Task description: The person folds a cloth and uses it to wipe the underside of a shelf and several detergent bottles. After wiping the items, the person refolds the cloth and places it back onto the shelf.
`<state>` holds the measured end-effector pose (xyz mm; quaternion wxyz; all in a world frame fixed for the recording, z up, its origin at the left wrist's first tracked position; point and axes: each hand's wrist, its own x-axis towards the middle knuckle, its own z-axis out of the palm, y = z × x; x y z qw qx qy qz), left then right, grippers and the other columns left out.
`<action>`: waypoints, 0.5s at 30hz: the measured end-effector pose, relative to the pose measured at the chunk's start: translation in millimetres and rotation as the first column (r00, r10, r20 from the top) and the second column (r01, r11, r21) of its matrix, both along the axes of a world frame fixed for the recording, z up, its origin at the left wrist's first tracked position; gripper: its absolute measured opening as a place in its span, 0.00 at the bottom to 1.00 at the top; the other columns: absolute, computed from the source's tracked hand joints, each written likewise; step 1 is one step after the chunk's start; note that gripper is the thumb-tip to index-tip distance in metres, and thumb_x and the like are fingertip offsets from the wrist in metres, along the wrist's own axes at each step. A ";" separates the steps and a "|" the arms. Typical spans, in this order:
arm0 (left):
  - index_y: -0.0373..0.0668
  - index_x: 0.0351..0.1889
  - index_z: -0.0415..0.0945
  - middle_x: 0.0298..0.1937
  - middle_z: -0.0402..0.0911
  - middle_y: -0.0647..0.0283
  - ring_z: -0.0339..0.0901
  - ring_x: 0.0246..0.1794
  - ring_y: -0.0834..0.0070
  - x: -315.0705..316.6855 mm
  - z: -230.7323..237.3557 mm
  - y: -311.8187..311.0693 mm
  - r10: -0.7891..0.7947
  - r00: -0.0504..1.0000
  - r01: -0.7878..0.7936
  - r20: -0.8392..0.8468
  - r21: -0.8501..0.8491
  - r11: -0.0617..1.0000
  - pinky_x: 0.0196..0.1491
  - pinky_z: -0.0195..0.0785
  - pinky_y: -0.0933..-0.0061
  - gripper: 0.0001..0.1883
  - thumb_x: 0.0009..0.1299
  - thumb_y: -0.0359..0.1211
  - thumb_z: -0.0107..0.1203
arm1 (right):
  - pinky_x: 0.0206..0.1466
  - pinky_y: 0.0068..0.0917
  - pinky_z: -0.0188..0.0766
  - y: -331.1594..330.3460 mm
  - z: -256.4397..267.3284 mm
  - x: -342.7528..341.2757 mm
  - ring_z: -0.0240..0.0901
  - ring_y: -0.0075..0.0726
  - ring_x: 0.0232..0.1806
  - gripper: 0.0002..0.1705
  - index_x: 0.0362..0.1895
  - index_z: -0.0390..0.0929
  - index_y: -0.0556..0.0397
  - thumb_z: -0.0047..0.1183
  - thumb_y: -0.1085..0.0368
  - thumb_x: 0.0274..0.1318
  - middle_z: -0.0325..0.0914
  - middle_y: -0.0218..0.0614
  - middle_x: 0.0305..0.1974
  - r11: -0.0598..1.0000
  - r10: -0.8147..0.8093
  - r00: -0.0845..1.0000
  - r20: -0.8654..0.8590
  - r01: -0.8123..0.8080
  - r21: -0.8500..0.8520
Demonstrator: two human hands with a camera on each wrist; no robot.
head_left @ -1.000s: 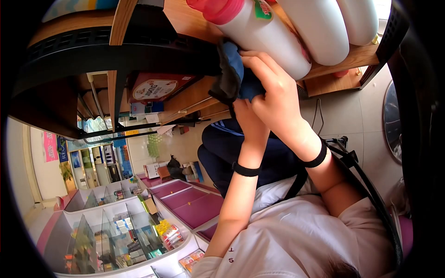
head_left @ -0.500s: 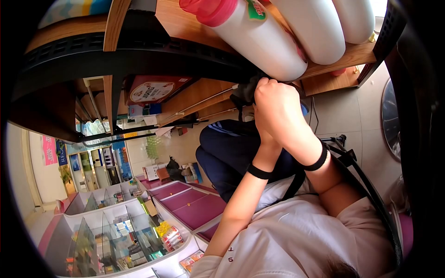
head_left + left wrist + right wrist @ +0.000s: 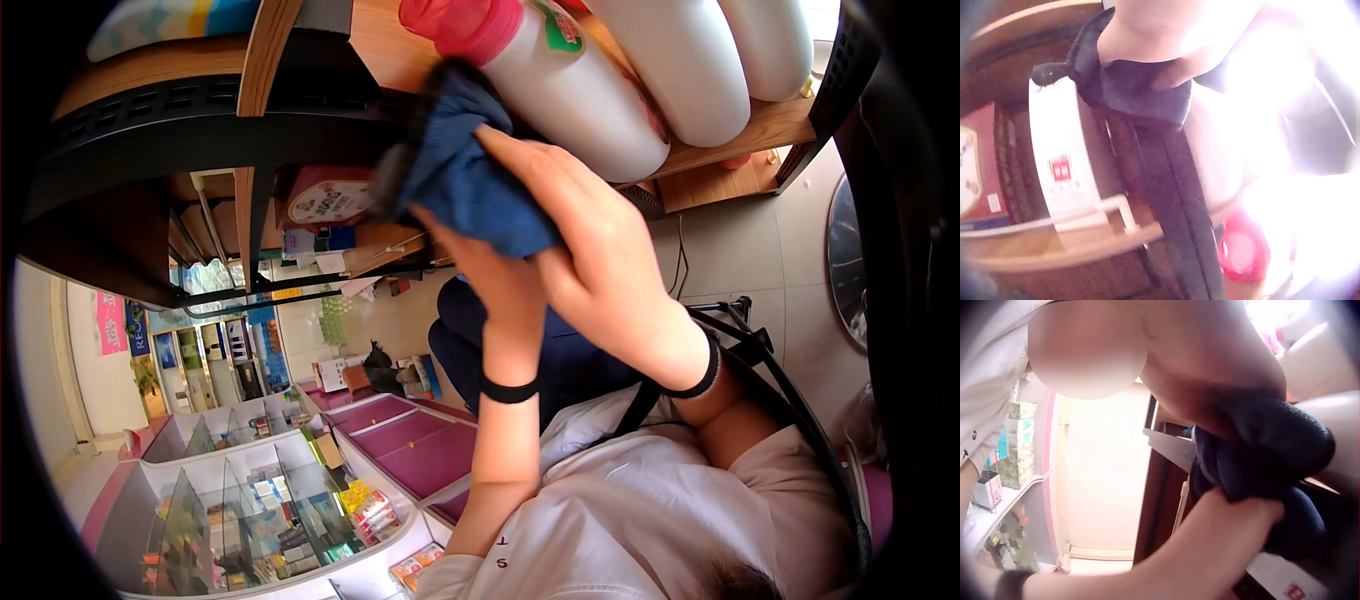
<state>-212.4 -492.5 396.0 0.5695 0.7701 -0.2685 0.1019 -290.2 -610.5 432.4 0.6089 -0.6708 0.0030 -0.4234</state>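
Observation:
A dark blue cloth [image 3: 480,185] with a blackish, blurred edge is bunched between both hands in the head view, in front of the shelf frame. My left hand [image 3: 495,275] grips it from below, its fingertips hidden behind the fabric. From the right, my right hand [image 3: 595,225] holds the cloth, thumb side close to the left hand. In the left wrist view the cloth [image 3: 1129,90] wraps under a hand's fingers. Folds of the cloth [image 3: 1272,440] lie over and around the hands in the right wrist view.
Large white bottles [image 3: 580,95], one with a pink cap, stand on a wooden shelf [image 3: 790,125] beside the hands. A red box [image 3: 325,200] sits on another shelf. Glass display cases [image 3: 240,510] and purple cabinets [image 3: 410,440] are at the lower left.
The hands bunched together over the cloth half a second ago; now they have moved up and left towards the shelf frame, and much more blue cloth shows.

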 end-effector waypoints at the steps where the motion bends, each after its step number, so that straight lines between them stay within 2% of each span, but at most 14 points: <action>1: 0.34 0.73 0.62 0.75 0.62 0.40 0.60 0.76 0.43 3.9 13.9 -4.7 0.015 0.993 -0.020 0.114 0.044 0.999 0.77 0.50 0.46 0.38 0.68 0.38 0.66 | 0.71 0.43 0.67 -0.5 5.1 -0.2 0.70 0.64 0.68 0.44 0.70 0.71 0.60 0.42 0.82 0.40 0.72 0.58 0.65 1.000 0.025 0.996 0.086 -0.027 0.016; 2: 0.34 0.73 0.62 0.74 0.63 0.40 0.61 0.75 0.42 7.8 26.5 -9.4 0.026 0.974 -0.047 0.227 0.086 0.995 0.76 0.51 0.46 0.39 0.68 0.38 0.67 | 0.73 0.44 0.64 0.0 0.3 5.9 0.66 0.67 0.70 0.45 0.70 0.70 0.61 0.43 0.82 0.39 0.69 0.59 0.68 1.000 0.002 0.984 0.178 0.002 -0.022; 3: 0.33 0.73 0.62 0.73 0.64 0.39 0.62 0.75 0.41 11.3 37.3 -13.5 0.032 0.941 -0.078 0.338 0.124 0.989 0.75 0.53 0.46 0.39 0.67 0.38 0.67 | 0.73 0.44 0.64 -1.2 -2.0 8.4 0.66 0.67 0.70 0.45 0.70 0.70 0.61 0.43 0.82 0.39 0.69 0.59 0.68 1.000 0.001 0.984 0.178 0.002 -0.022; 5: 0.32 0.73 0.61 0.70 0.66 0.38 0.63 0.73 0.39 14.9 49.0 -19.2 0.026 0.838 -0.151 0.545 0.185 0.971 0.73 0.55 0.47 0.40 0.67 0.38 0.69 | 0.75 0.47 0.60 -3.9 -6.2 10.1 0.63 0.70 0.71 0.45 0.71 0.68 0.62 0.43 0.82 0.39 0.68 0.61 0.68 0.987 -0.135 0.969 0.206 0.150 -0.056; 6: 0.32 0.73 0.61 0.70 0.66 0.38 0.63 0.73 0.39 12.6 48.2 -21.5 0.025 0.838 -0.149 0.545 0.185 0.971 0.73 0.55 0.47 0.40 0.67 0.38 0.69 | 0.76 0.49 0.58 -4.8 -9.0 8.9 0.61 0.74 0.72 0.45 0.71 0.67 0.63 0.43 0.82 0.39 0.66 0.63 0.69 0.982 -0.170 0.971 0.171 0.182 -0.058; 7: 0.32 0.73 0.61 0.70 0.66 0.37 0.64 0.71 0.37 7.4 44.7 -24.3 0.031 0.860 -0.185 0.509 0.254 0.949 0.72 0.57 0.47 0.41 0.66 0.38 0.69 | 0.74 0.52 0.59 -4.3 -9.2 6.6 0.61 0.67 0.72 0.40 0.70 0.68 0.62 0.48 0.79 0.46 0.64 0.58 0.71 0.986 -0.167 0.979 0.117 0.167 0.004; 9: 0.32 0.74 0.62 0.70 0.65 0.34 0.65 0.69 0.34 -1.4 36.8 -28.8 0.054 0.899 -0.243 0.435 0.393 0.887 0.70 0.60 0.48 0.42 0.64 0.40 0.68 | 0.74 0.54 0.58 -3.4 -13.8 7.6 0.60 0.70 0.73 0.40 0.70 0.67 0.65 0.48 0.79 0.45 0.62 0.60 0.73 0.934 -0.343 0.937 0.062 0.347 -0.082; 10: 0.32 0.73 0.64 0.71 0.67 0.35 0.66 0.69 0.35 2.2 26.3 -20.9 -0.069 0.752 -0.392 0.656 0.528 0.753 0.70 0.60 0.50 0.39 0.66 0.38 0.66 | 0.74 0.55 0.59 -6.4 -11.7 8.6 0.60 0.71 0.73 0.39 0.68 0.67 0.67 0.51 0.77 0.46 0.61 0.62 0.73 0.924 -0.368 0.929 0.016 0.368 -0.103; 11: 0.32 0.73 0.64 0.71 0.67 0.35 0.66 0.69 0.35 3.2 18.8 -21.3 -0.068 0.752 -0.391 0.655 0.528 0.754 0.70 0.60 0.50 0.39 0.66 0.38 0.66 | 0.74 0.55 0.59 -7.4 -13.4 11.4 0.60 0.71 0.73 0.39 0.68 0.67 0.67 0.51 0.77 0.46 0.61 0.62 0.73 0.924 -0.369 0.929 0.015 0.368 -0.105; 13: 0.30 0.71 0.66 0.72 0.69 0.39 0.66 0.72 0.40 -1.7 19.9 -38.7 -0.076 0.841 -0.181 0.535 0.412 0.893 0.72 0.60 0.52 0.34 0.69 0.35 0.64 | 0.73 0.53 0.62 -6.8 -20.1 18.3 0.62 0.72 0.71 0.33 0.63 0.70 0.71 0.55 0.75 0.48 0.62 0.66 0.71 0.870 -0.455 0.881 -0.131 0.408 -0.277; 14: 0.28 0.71 0.66 0.73 0.70 0.42 0.67 0.73 0.45 -6.9 14.6 -40.1 -0.051 0.861 -0.181 0.506 0.399 0.899 0.74 0.58 0.54 0.32 0.71 0.32 0.63 | 0.71 0.48 0.67 -9.0 -28.1 18.7 0.64 0.72 0.71 0.28 0.57 0.72 0.76 0.56 0.73 0.51 0.64 0.72 0.69 0.791 -0.512 0.840 -0.181 0.379 -0.480; 15: 0.28 0.71 0.66 0.73 0.70 0.42 0.67 0.73 0.45 -9.2 14.3 -39.9 -0.051 0.861 -0.181 0.506 0.399 0.899 0.74 0.58 0.54 0.32 0.71 0.32 0.63 | 0.71 0.48 0.67 -8.8 -27.0 17.4 0.64 0.72 0.71 0.28 0.57 0.72 0.76 0.56 0.73 0.51 0.64 0.72 0.69 0.791 -0.513 0.839 -0.181 0.380 -0.480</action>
